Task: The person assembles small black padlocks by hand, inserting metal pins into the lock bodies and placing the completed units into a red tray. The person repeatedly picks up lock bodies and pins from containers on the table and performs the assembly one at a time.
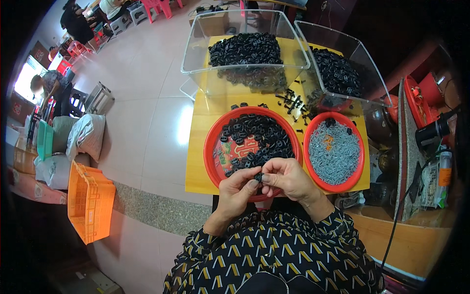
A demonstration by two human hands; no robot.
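My left hand [238,192] and my right hand [290,180] meet over the near rim of a round red tray [211,169]. Between their fingertips they pinch one small black plastic part [259,177], mostly covered by the fingers. Many like it, black oval parts with two holes [267,134], lie heaped in the tray, and its printed bottom shows through at the left. To the right, a smaller red tray [363,156] holds a heap of small silvery screws [335,159], with a few orange bits and black parts on top.
Two clear plastic bins [245,67] [348,99] with black parts stand at the back of the yellow table [197,147]. Loose black pieces [293,103] lie before them. An orange crate [93,206] and white sacks [87,134] are on the floor at left; several people work farther off.
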